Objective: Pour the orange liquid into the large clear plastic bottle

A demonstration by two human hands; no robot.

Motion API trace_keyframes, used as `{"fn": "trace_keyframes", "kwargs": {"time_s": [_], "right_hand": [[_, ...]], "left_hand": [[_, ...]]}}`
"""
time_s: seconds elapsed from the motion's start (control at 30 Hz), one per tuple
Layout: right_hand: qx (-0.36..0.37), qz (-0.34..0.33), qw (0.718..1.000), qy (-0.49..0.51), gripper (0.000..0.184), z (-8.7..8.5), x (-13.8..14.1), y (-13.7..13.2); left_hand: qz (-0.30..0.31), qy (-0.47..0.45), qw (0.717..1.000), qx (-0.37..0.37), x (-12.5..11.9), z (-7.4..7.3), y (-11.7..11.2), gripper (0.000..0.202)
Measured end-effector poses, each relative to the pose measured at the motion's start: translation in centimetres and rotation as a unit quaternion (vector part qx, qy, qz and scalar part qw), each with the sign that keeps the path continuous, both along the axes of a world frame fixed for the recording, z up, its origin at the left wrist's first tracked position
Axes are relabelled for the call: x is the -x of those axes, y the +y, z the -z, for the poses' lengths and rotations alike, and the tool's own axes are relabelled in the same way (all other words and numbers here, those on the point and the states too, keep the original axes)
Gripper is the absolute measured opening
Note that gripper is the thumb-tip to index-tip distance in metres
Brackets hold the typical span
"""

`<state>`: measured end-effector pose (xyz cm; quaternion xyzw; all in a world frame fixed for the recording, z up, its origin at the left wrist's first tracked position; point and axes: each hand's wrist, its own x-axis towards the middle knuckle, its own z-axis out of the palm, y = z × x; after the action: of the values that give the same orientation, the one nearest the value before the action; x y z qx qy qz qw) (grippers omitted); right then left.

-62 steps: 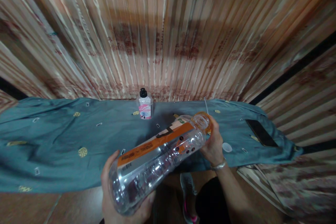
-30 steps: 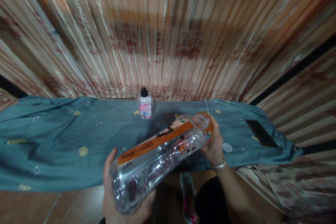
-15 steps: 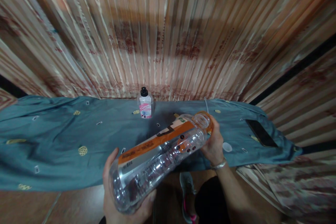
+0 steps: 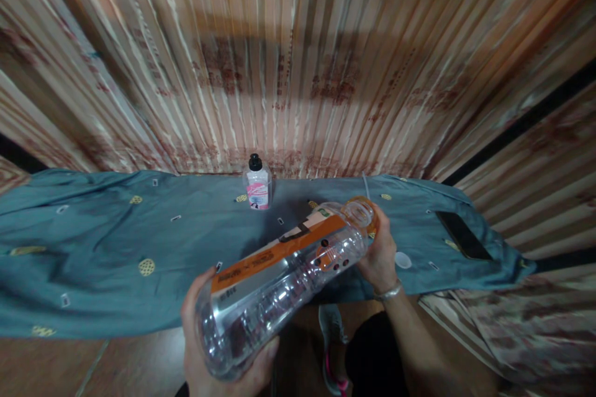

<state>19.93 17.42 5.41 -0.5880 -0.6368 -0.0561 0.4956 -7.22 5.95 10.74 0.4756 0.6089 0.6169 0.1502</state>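
A large clear plastic bottle (image 4: 279,298) with an orange and silver label is tilted between my two hands, its neck up to the right. My left hand (image 4: 223,378) wraps round the base, fingers on the far side and thumb underneath. At the neck, my right hand (image 4: 379,254) is closed round the orange part (image 4: 371,218) at the mouth; its fingers are partly hidden behind the bottle. Inside, no liquid shows. Beyond it, a small clear bottle (image 4: 258,189) with a black cap and pink label stands upright.
A green-blue patterned cloth (image 4: 107,229) covers the narrow table. A black phone (image 4: 462,236) lies at the right, and a small whitish disc (image 4: 403,260) rests near my right wrist. Behind the table hangs a striped curtain (image 4: 288,74). A thin pale tube-like thing (image 4: 365,186) lies behind the bottle's neck.
The large bottle has rolled slightly in my hands, so its label sits a little differently. Both hands keep their hold, and everything on the table stays in place.
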Motion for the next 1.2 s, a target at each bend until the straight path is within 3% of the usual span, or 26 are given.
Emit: {"fn": "trace_keyframes", "kwargs": {"time_s": [1.2], "right_hand": [[-0.004,0.008,1.0,-0.002,0.079,-0.29,0.25,-0.12]], "left_hand": [[0.009,0.011,1.0,-0.011,-0.08,-0.11,-0.02,0.089]]}}
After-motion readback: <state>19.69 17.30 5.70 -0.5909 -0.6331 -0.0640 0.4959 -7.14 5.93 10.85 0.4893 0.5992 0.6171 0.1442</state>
